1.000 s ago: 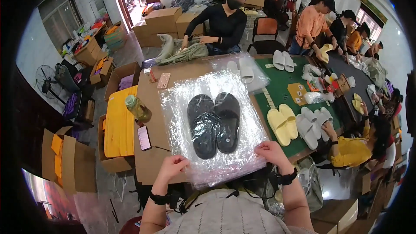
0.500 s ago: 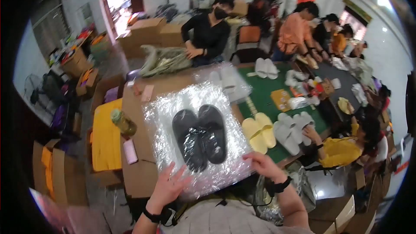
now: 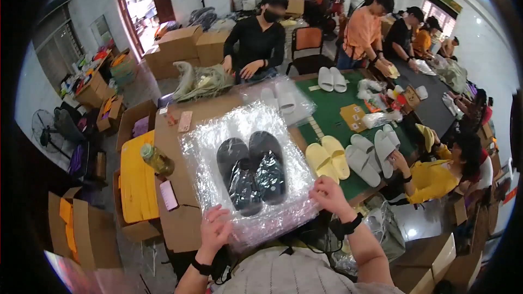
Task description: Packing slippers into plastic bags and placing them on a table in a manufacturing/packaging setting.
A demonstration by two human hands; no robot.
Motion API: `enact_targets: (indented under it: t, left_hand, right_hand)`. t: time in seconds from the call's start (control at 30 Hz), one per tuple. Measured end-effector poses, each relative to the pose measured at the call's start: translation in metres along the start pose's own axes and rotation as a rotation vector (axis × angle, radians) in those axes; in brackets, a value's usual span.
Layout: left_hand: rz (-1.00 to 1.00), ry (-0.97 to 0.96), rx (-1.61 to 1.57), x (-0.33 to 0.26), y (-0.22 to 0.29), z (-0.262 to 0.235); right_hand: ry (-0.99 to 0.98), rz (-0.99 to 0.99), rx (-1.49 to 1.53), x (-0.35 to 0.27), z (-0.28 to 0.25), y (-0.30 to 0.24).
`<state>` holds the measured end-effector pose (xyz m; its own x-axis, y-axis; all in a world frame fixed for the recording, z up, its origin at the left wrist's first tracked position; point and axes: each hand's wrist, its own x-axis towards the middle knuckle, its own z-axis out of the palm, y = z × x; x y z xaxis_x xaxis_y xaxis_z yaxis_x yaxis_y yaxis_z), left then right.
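Note:
A pair of dark slippers (image 3: 251,171) lies under shiny clear film on a stack of clear plastic bags (image 3: 291,130) right in front of me. At the near left corner, my left hand (image 3: 216,230) is closed with curled fingers on the edge of the top plastic bag. My right hand (image 3: 331,195) pinches the same bag at its near right corner. Film glare hides parts of the slippers. Yellow slippers (image 3: 327,159) lie just beyond my right hand, with grey slippers (image 3: 363,163) beside them.
A capped bottle (image 3: 158,160) and a pink phone (image 3: 169,195) stand and lie at left. White slippers (image 3: 333,79) rest on the green mat (image 3: 332,111). A co-worker in yellow (image 3: 430,182) handles grey slippers at right. Cardboard boxes (image 3: 90,234) crowd the lower left.
Both my hands have closed on the bag's near corners; before, their fingers were spread. The co-worker at right has lifted a grey slipper. The person opposite has moved their hands apart.

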<state>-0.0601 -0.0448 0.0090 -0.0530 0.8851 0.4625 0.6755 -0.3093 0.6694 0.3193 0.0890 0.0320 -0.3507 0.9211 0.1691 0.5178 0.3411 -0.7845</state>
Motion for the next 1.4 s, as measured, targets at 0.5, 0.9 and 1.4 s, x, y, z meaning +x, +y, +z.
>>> enact_targets:
  t: [0.5,0.9,1.4]
  left_hand:
    - [-0.341,0.029,0.077,0.002,-0.016,0.024]
    - [-0.276,0.004,0.168,0.001,-0.027,0.028]
    - [0.063,-0.294,0.317,0.002,-0.018,0.036]
  right_hand:
    - [-0.256,-0.582,-0.341,-0.025,0.088,-0.081]
    - [-0.125,-0.241,-0.553,-0.018,0.059,-0.009]
    - [0.176,0.028,-0.569,0.101,0.186,-0.068]
